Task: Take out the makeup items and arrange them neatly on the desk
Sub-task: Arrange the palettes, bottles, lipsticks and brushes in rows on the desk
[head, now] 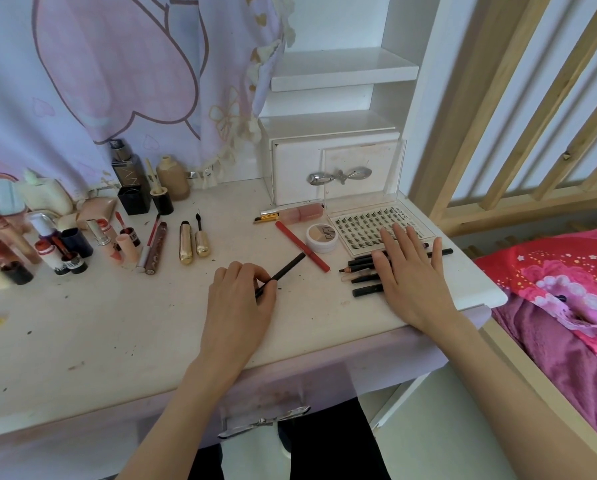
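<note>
Two hands work at the white counter point(117, 323). Her left hand point(240, 296) pinches a thin black pencil point(283, 271) near its lower end, tip angled up toward a red pencil point(302, 245). Her right hand point(409, 271) lies flat, fingers straight, on a row of dark pencils point(361, 273) by the counter's right edge. Those look light, stiff and prone to roll, best pinched mid-shaft. An open clear case point(363, 226) holds rows of false lashes, surely delicate. Beside it sits a small round compact point(322, 237).
</note>
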